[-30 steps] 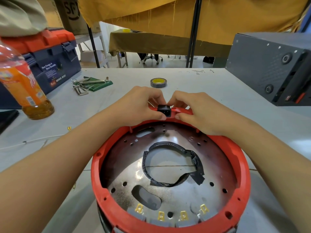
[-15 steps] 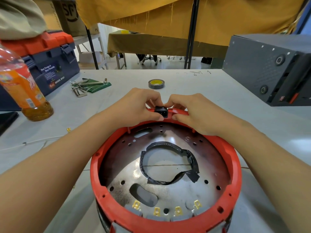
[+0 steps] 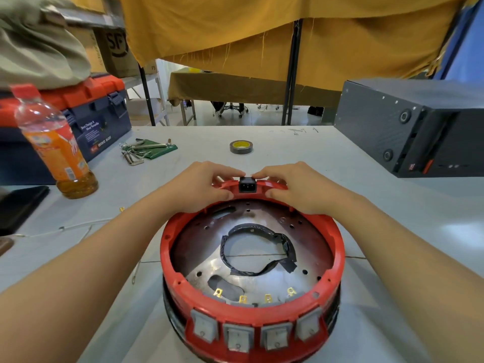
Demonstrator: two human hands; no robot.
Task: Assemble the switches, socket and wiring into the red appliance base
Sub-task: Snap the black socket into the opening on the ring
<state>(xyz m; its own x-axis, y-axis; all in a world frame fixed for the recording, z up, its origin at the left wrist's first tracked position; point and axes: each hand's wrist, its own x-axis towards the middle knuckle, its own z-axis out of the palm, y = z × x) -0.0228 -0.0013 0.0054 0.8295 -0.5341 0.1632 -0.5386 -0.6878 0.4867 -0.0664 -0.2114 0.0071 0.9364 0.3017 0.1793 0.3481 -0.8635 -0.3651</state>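
The round red appliance base [image 3: 337, 247] lies upside down on the table, its metal plate and a black taped ring showing inside. Several grey rocker switches [image 3: 237, 336] sit in its near wall, brass terminals behind them. A black power socket [image 3: 247, 185] sits in the far rim. My left hand [image 3: 201, 187] grips the rim just left of the socket, fingertips touching its top corner. My right hand [image 3: 296, 189] grips the rim just right of it, fingertips at the socket's other corner.
An orange drink bottle [image 3: 56, 150] and a blue-and-red toolbox [image 3: 102, 119] stand at the left. Hex keys on a green pouch [image 3: 145, 151] and a tape roll [image 3: 241, 146] lie beyond the base. A dark grey box [image 3: 408, 127] stands at the right. A thin white wire [image 3: 65, 227] lies left.
The view has tipped so the base's near wall with its switches now shows. Both hands have spread slightly apart on the far rim, uncovering the socket's face.
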